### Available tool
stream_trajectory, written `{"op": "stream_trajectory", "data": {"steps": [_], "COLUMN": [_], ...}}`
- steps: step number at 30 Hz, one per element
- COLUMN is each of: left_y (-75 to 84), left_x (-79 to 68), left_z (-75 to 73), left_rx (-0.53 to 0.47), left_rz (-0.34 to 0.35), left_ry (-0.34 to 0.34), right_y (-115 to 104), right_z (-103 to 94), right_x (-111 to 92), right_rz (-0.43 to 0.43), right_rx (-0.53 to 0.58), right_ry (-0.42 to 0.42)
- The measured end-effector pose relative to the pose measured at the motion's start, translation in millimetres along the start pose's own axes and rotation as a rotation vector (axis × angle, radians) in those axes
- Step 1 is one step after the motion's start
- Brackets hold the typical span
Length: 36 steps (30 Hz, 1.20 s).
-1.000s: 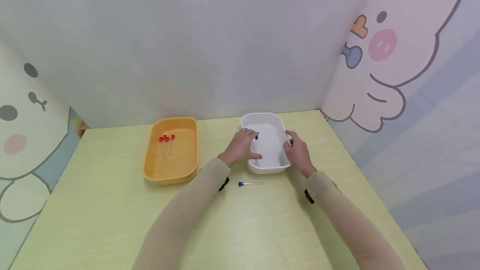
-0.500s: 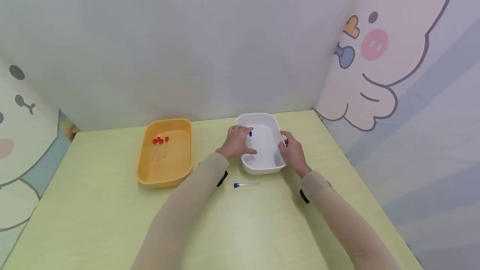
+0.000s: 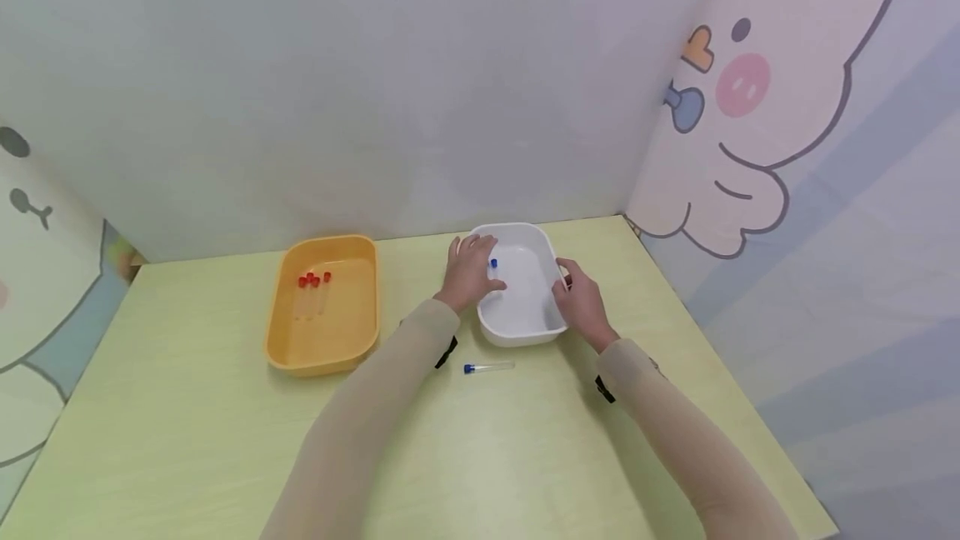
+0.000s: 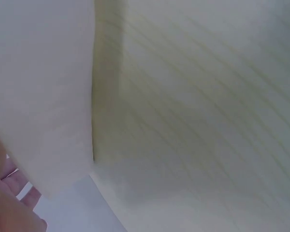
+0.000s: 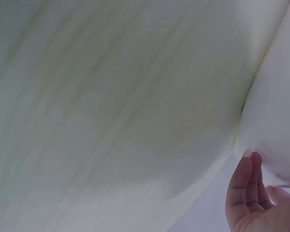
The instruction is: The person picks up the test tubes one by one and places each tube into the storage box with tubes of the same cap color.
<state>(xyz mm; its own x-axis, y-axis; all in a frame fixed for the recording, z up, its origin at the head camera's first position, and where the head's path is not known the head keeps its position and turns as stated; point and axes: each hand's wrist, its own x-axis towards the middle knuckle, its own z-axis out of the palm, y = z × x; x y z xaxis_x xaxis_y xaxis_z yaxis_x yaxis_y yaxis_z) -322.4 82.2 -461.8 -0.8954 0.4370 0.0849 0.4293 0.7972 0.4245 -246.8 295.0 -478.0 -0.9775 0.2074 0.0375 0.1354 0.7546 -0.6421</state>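
A white basin (image 3: 525,286) stands at the back of the table. My left hand (image 3: 471,273) is over its left rim, thumb reaching inside and fingers spread. Between thumb and fingers shows the blue cap of a test tube (image 3: 494,263) lying in the basin; the hand hides part of it, and no grip on it shows. My right hand (image 3: 582,303) pinches the right rim, with its fingers (image 5: 241,188) along the outer wall in the right wrist view. Another blue-capped test tube (image 3: 489,367) lies on the table in front of the basin.
To the left, a yellow-orange basin (image 3: 360,332) holds several red-capped test tubes (image 3: 321,294). A pale cloth wall (image 3: 375,90) rises behind the table. Printed cartoon cloth (image 3: 795,107) hangs along the right edge.
My left hand has drawn back toward the basin's far left, its fingers spread wider. The right hand stays at the right rim. The whole head view has shifted slightly.
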Motion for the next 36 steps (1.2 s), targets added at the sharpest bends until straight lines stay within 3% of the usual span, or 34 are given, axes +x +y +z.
{"op": "stream_trajectory", "data": {"steps": [7,17,26,36], "left_y": [-2.1,-10.2,-22.7,-31.0], "left_x": [-8.7,-30.0,-52.1,-77.5], "left_z": [-2.0,-9.5,-10.4,-9.7], "left_rx": [-0.018,-0.089,-0.172,-0.171], "left_rz": [0.008,-0.009,-0.037,-0.08], "left_ry": [0.037,0.03,0.004,-0.073], "right_y": [-2.4,-0.8,-0.4,-1.9], "right_z": [-1.7,-1.3,0.3,-1.1], "right_x": [-1.0,0.0,-1.0,-1.3], "right_rz": [-0.004,-0.001,0.0,-0.015], "right_rx": [0.004,-0.01,0.002,0.001], "right_ry": [-0.004,-0.008,-0.007,0.003]}}
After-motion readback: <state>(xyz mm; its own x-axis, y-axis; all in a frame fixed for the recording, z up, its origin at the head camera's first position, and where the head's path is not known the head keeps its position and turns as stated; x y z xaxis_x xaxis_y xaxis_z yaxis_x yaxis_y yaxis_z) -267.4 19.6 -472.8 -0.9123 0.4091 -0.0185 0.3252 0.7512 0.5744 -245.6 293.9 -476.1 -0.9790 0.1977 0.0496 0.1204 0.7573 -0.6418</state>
